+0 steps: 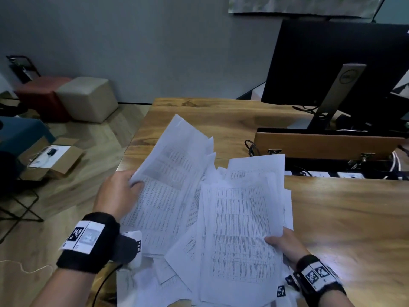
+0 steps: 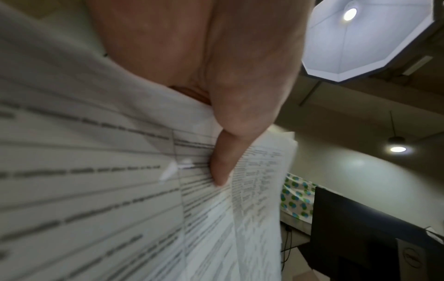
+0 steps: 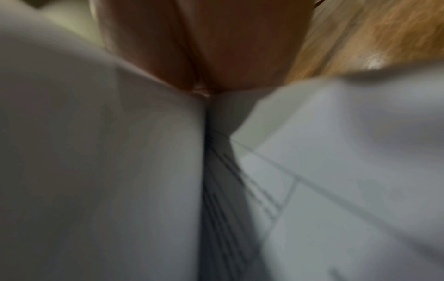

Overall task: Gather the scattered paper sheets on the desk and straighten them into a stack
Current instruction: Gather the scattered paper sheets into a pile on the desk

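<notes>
Several white printed sheets lie fanned and overlapping on the wooden desk (image 1: pixel 345 218). My left hand (image 1: pixel 119 193) grips the left edge of a lifted bundle of sheets (image 1: pixel 168 173), thumb on top; the left wrist view shows the thumb (image 2: pixel 223 167) pressed on the printed paper (image 2: pixel 96 190). My right hand (image 1: pixel 285 244) pinches the right edge of another sheaf (image 1: pixel 241 229) near the desk's front, thumb on top and fingers hidden beneath. The right wrist view is blurred, with the hand (image 3: pixel 204 47) clamped between white sheets (image 3: pixel 96 171). More loose sheets (image 1: pixel 172 262) lie under both bundles.
A black monitor (image 1: pixel 332 63) on a silver stand (image 1: pixel 338 96) stands at the back right, behind a raised wooden flap (image 1: pixel 327 145) over a cable tray. Beyond the desk's left edge are the floor, a beige pouf (image 1: pixel 88 98), a red pouf (image 1: pixel 42 96) and a cardboard box (image 1: pixel 51 158).
</notes>
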Demonstrator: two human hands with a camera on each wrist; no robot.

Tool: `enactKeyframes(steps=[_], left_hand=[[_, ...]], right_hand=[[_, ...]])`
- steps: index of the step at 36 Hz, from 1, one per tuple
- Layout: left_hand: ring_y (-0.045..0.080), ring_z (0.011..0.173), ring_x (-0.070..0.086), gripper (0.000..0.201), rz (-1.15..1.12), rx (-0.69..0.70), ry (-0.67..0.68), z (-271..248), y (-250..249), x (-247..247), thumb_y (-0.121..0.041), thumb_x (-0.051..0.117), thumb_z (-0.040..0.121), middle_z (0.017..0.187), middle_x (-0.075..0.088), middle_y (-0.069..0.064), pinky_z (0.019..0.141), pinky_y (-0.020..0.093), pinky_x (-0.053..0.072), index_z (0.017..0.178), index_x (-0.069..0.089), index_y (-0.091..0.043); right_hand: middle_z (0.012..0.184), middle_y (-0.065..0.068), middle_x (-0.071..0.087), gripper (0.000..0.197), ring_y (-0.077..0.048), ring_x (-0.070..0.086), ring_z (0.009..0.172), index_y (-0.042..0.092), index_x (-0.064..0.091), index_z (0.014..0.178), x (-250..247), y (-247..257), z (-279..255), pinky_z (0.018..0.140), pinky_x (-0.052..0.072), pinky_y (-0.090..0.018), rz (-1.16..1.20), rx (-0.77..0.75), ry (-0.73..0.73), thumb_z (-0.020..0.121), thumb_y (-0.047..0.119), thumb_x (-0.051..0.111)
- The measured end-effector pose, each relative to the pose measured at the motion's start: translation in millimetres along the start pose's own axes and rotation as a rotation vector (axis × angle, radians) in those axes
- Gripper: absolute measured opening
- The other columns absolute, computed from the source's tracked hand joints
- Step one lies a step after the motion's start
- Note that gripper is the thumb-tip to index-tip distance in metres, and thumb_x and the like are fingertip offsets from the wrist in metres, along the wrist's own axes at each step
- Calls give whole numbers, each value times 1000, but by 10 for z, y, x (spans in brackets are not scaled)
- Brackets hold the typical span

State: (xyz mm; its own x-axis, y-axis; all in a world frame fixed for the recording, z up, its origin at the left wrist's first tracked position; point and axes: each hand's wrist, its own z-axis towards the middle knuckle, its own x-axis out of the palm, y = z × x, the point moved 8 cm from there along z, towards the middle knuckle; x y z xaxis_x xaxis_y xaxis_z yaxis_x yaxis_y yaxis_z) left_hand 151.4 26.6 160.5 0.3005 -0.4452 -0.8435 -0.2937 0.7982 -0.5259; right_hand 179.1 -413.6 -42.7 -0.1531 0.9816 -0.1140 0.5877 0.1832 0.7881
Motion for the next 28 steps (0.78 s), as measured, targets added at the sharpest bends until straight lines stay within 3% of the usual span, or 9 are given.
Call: enactKeyframes(steps=[4,6,9,11,16,19,23,27,28], left_hand=[[40,63,58,26,-1,-50,-51,-6,67,-67,-18,61,88,59,60,16,53,36,42,65,63,-7],[42,64,55,28,11,-42,-108,-20,45,-160,-17,62,88,59,58,20,54,37,42,65,62,-3],[43,63,50,31,11,-13,-175,-47,-27,-305,-15,63,89,58,51,23,50,36,32,61,56,-5],[40,60,45,35,-3,5,-197,-58,-58,-383,-14,63,90,56,46,20,50,35,29,57,49,-10],[27,53,36,34,-113,22,-211,-59,-72,-518,-16,62,92,62,52,29,50,31,27,62,54,-1],[31,55,46,31,-188,15,-219,-69,-131,-609,-21,65,91,66,58,29,51,34,38,68,62,-1],[28,75,62,14,-421,-42,-179,-42,-159,-619,-18,66,91,82,68,11,69,38,53,87,70,-5],[34,79,71,8,-805,-196,-30,-16,-57,-264,-17,68,91,89,75,15,68,48,60,90,70,-9],[31,78,73,6,-881,-233,17,-12,-32,-121,-13,68,91,90,76,15,64,43,60,94,70,-8]], right_hand=[[113,-25,69,32,-40,68,103,-4,57,122,6,10,30,79,59,-44,-9,2,-12,91,-11,56],[113,-26,69,32,-40,68,103,-5,57,121,14,8,40,80,59,-46,-16,7,-8,90,-13,56],[113,-28,68,32,-42,67,104,-8,58,119,25,-5,52,90,56,-53,-30,16,-6,88,-14,56],[112,-29,68,32,-43,67,104,-8,58,118,38,-3,56,94,54,-58,-40,19,-3,87,-15,56],[111,-30,68,30,-43,67,103,-8,58,117,50,16,42,93,55,-56,-40,13,-2,88,-15,55],[110,-30,68,30,-43,67,102,-9,58,117,44,24,33,88,57,-52,-37,5,-1,88,-15,55],[111,-29,68,31,-43,68,102,-7,57,119,53,31,27,87,57,-52,-29,3,13,89,-14,55],[114,-32,67,30,-45,67,105,-7,57,118,55,1,35,95,53,-59,-20,20,21,89,-14,54],[114,-32,66,30,-46,66,105,-7,56,118,58,0,32,96,52,-61,-21,21,22,89,-14,54]])
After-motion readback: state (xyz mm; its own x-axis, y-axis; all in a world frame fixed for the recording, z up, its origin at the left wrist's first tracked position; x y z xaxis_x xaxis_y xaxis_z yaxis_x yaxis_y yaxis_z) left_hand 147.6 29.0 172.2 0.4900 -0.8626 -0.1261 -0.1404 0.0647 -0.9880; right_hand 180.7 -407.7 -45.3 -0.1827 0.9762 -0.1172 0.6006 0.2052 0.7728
